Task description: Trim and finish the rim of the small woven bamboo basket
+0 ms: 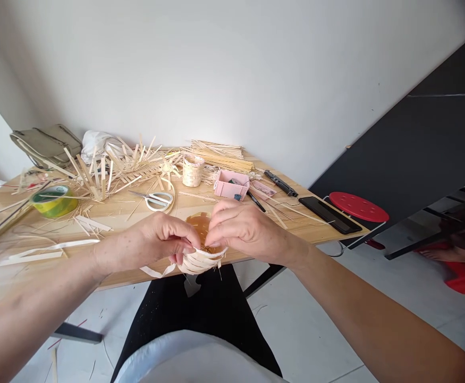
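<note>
A small woven basket (200, 264) of pale strips is held at the table's front edge, tilted so that its inside shows. My left hand (164, 236) pinches its rim on the left side, thumb and fingers closed. My right hand (244, 229) is closed at the far right part of the rim, its fingertips bent down into the opening. A white ribbon-like strip (161, 272) runs along the rim and trails out to the left below my left hand. What lies between my right fingertips is too small to make out.
White-handled scissors (158, 201), a finished-looking woven cup (193, 171), a pink box (231, 184) and a tape roll (54, 201) stand on the wooden table. Loose strips (108, 173) pile up at the back left. A black phone-like slab (330, 215) lies near the right edge, beside a red stool (358, 206).
</note>
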{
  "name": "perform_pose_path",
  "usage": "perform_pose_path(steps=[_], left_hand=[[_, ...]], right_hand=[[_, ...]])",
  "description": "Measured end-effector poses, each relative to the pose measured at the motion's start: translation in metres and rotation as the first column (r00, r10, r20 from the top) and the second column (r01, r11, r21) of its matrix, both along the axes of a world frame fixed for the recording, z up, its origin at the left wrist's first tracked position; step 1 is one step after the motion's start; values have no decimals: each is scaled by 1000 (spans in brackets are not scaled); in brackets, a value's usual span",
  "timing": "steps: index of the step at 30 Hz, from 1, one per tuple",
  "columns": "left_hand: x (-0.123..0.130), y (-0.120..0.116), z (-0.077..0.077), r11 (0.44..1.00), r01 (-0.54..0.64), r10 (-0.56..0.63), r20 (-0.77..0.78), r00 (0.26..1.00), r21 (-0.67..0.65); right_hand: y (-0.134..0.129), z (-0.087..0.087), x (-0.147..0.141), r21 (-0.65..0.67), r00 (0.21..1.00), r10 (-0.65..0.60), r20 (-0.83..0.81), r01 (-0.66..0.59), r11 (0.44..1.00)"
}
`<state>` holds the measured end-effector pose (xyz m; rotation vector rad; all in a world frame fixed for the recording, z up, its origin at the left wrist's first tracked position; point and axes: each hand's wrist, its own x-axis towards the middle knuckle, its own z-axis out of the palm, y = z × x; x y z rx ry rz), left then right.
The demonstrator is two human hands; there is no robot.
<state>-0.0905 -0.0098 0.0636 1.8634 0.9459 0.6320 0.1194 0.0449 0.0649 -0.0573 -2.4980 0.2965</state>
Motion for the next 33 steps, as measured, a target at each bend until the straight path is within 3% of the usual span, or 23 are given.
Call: perform_pose_path(steps=[5, 11, 15, 22, 27, 30, 33], left_hand=[[4, -4, 5, 995, 39, -31, -87, 996, 92], [10, -8, 9, 971, 2, 33, -143, 989, 238], [9, -4, 3, 974, -57, 80, -94, 992, 220], [1, -3, -5, 973, -87, 100, -49, 994, 215], [1, -6, -3, 962, -99, 122, -78, 989, 255], [0, -6, -5, 923, -136, 181, -93, 979, 361], [-3, -5, -8, 794, -244, 343, -78, 936, 557]], right_hand=[[2, 0, -2, -72, 993, 113, -23, -115, 991], [3, -6, -8, -78, 985, 149, -82, -156, 985], [4, -8, -10, -47, 989, 102, -109, -108, 993], [11, -2, -8, -17, 999, 12, 32, -12, 1000], [12, 1, -14, 50, 998, 58, 6, -58, 997], [10, 5, -16, 150, 1000, 16, -4, -15, 989], [5, 5, -17, 269, 977, -143, -156, 181, 946]])
